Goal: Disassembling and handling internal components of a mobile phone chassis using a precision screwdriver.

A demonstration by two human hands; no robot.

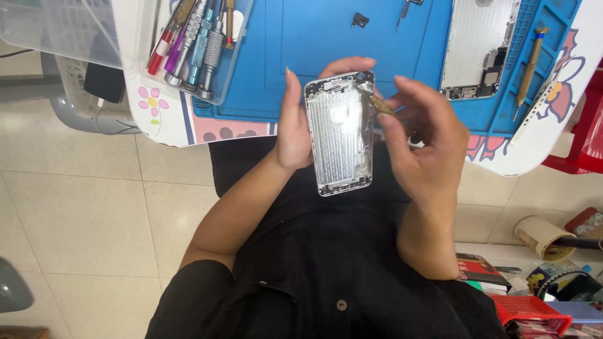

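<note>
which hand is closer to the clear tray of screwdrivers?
Left. The left hand holds the phone housing just right of and below the tray of screwdrivers; the right hand is beyond the housing, farther right.

The middle of the blue mat (326, 44) lies bare, open to a hand apart from a small black part (359, 19). A tray of screwdrivers (198, 47) blocks its left side; a second phone shell (478, 47) and a brass tool (529, 66) crowd the right.
</note>
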